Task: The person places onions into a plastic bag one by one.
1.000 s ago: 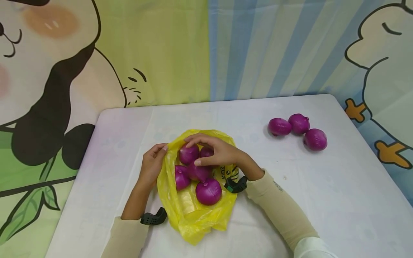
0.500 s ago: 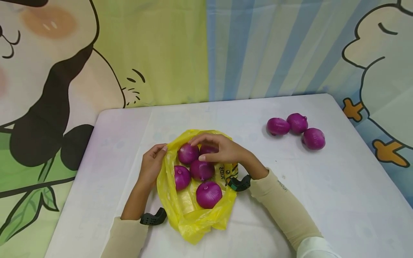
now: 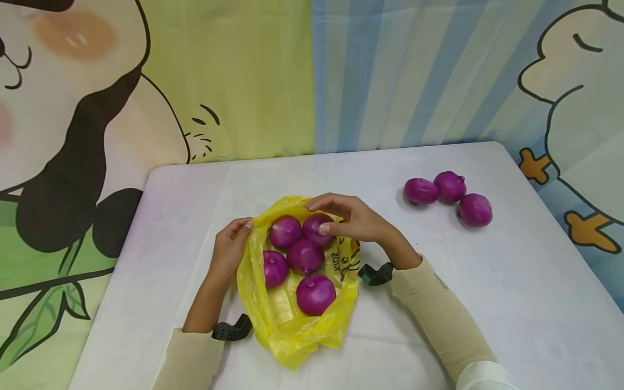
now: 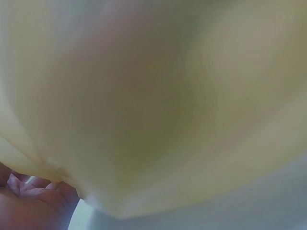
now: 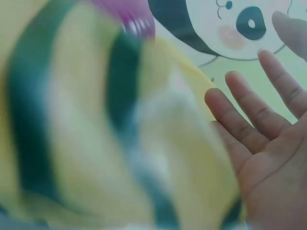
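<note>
A yellow plastic bag [image 3: 280, 341] lies open on the table, with several purple onions [image 3: 305, 256] inside it. My left hand [image 3: 229, 246] pinches the bag's left rim between thumb and fingers. Over the bag's upper right edge is my right hand [image 3: 358, 219], fingers spread and holding nothing; its thumb is above the upper right onion [image 3: 314, 225]. In the right wrist view the same hand [image 5: 273, 143] shows a bare palm beside the bag [image 5: 187, 115]. Blurred bag plastic [image 4: 158, 120] fills most of the left wrist view.
Three more purple onions [image 3: 450, 187] sit together at the back right of the white table [image 3: 487, 303]. Behind the table hangs a cartoon-printed cloth [image 3: 234, 81]. A dark wrist device [image 3: 233, 328] is on each forearm.
My right hand has drawn back up and to the right, away from the onions in the bag, uncovering the upper right one. The left hand keeps its grip on the rim.
</note>
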Tool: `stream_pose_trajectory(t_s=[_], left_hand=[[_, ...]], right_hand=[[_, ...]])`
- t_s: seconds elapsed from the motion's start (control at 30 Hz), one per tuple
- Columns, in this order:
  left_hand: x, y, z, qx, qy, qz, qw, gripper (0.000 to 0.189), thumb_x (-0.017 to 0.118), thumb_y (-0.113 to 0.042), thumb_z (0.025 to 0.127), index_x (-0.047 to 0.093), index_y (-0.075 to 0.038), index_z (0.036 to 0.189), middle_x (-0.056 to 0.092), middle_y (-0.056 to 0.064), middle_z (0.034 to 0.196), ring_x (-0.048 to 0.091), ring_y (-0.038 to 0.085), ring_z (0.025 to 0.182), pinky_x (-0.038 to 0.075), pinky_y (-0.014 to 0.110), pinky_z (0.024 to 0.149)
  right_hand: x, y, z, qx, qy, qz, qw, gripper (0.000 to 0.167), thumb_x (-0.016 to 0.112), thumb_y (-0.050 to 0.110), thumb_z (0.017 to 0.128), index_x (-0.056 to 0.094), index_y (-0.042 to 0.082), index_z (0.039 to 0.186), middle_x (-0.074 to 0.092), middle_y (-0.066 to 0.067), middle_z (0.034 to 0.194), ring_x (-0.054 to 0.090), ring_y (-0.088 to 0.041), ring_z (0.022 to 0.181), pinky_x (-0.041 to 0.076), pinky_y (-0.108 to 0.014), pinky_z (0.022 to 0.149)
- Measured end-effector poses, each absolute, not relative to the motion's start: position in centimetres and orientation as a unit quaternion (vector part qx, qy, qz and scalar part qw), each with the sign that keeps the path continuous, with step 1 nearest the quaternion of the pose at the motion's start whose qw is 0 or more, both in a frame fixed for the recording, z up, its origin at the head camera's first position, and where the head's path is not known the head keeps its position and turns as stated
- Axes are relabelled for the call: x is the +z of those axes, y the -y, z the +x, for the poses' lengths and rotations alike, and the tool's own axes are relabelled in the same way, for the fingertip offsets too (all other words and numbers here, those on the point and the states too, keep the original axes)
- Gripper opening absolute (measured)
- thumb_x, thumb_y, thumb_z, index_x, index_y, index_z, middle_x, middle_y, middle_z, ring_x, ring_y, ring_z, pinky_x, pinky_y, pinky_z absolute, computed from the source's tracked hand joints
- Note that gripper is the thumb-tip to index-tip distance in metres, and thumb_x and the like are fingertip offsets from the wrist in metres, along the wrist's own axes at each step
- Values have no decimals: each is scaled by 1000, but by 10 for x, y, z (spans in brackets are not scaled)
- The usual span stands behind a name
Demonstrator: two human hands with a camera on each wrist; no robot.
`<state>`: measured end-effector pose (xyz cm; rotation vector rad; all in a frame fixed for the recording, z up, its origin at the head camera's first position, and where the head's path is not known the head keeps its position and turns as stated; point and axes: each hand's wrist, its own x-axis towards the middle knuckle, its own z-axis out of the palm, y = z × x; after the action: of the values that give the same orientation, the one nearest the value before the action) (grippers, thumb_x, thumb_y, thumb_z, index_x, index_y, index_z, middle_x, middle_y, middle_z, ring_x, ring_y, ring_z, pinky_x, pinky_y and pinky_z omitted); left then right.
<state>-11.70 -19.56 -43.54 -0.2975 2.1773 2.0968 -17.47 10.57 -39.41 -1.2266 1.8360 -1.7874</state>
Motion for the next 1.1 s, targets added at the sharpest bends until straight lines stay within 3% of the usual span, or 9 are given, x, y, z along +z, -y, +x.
stream_pose_trajectory(t_s=[0.13,0.3,0.53,1.1], left_hand=[[-435,196,-117,688,-717,-101,50,40,55,-35,100,60,-2,124,62,13,115,64,17,92,56,27,77],[-435,196,-117,689,-716,-102,51,40,55,-34,100,60,-2,124,62,13,115,64,17,93,56,27,78],[-435,196,-117,689,-715,-104,53,40,55,-34,100,59,-2,124,60,14,117,64,18,94,56,27,79],[-436,195,-117,690,-715,-102,50,40,54,-34,101,59,-3,126,60,14,120,64,19,97,56,28,81]], right_hand=[[-394,-116,-176,-625,-652,-409,131,36,66,1,91,55,-8,125,52,-24,133,48,-29,127,34,-48,109],[-394,-127,-178,-628,-661,-395,116,33,63,-6,91,55,-9,123,54,-22,130,48,-30,125,35,-45,108],[-397,-142,-179,-636,-665,-380,92,35,65,1,92,53,-15,121,55,-24,128,48,-31,126,33,-43,110],[-393,-208,-188,-647,-709,-281,2,29,60,-7,92,55,-14,119,57,-20,126,51,-27,122,39,-33,106]])
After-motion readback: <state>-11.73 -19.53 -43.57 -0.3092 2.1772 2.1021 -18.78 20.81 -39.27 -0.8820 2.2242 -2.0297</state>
